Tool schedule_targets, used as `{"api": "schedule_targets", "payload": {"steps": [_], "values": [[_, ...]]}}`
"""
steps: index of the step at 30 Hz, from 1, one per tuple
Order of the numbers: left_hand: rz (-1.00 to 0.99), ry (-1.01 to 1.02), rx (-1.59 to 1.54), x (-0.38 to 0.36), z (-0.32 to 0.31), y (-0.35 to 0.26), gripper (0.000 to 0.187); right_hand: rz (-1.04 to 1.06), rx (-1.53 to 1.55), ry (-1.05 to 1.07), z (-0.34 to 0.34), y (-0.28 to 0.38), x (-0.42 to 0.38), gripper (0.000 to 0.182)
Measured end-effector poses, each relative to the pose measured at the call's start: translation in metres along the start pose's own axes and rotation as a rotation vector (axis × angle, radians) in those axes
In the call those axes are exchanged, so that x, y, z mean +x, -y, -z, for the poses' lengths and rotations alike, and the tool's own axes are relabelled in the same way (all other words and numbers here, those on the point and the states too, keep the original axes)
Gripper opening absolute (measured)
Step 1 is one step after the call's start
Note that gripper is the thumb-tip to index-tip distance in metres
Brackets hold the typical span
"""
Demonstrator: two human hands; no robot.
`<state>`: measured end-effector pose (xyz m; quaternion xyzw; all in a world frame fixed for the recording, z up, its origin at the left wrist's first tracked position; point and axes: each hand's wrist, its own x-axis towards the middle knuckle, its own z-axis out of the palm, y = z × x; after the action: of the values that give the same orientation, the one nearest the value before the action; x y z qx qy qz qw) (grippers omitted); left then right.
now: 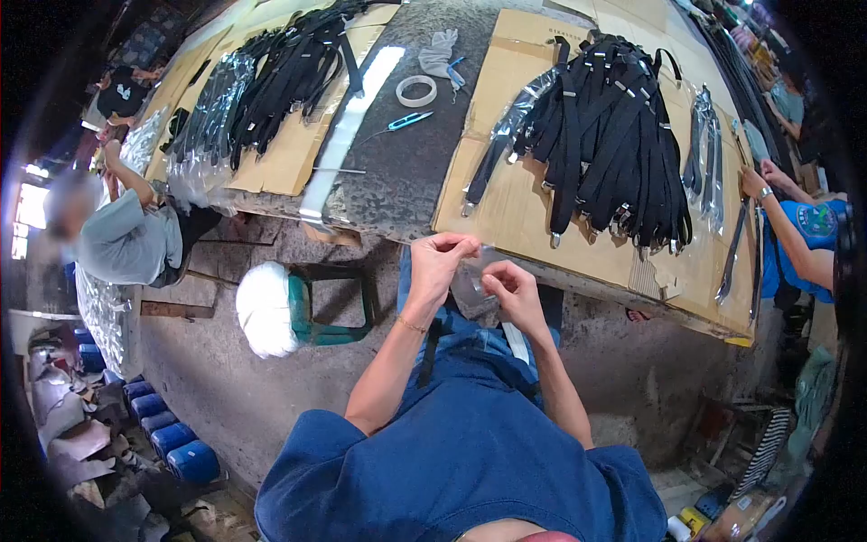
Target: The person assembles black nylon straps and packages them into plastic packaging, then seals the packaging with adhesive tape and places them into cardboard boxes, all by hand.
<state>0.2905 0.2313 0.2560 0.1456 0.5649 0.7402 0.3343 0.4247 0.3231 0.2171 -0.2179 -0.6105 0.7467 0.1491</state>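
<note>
My left hand (440, 264) is closed in a pinch on the upper edge of a clear plastic bag (469, 294), which hangs just in front of the table edge. Beside it, my right hand (512, 291) has its fingers pinched at the other side of the same bag. Beyond my hands, a large pile of black elastic straps (614, 135) with metal clips lies on a cardboard sheet (461, 203). Some straps at the pile's sides are in clear plastic sleeves (703, 158).
On the dark tabletop lie a tape roll (416, 91), a blue cutter (410, 121) and a grey glove (439, 56). More straps (289, 81) are piled at left. A green stool (330, 312) stands below. People work at left (135, 230) and right (804, 235).
</note>
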Motion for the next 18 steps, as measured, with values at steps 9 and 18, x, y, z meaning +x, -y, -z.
{"api": "schedule_targets", "payload": {"steps": [9,18], "values": [[-0.01,-0.005,-0.129,0.001,-0.011,0.017,0.028,-0.01,0.033,0.009,0.009,-0.003,-0.004,0.011],[0.027,-0.001,0.02,0.0,-0.01,-0.008,0.041,-0.05,-0.011,0.015,0.017,-0.005,-0.013,0.011]]}}
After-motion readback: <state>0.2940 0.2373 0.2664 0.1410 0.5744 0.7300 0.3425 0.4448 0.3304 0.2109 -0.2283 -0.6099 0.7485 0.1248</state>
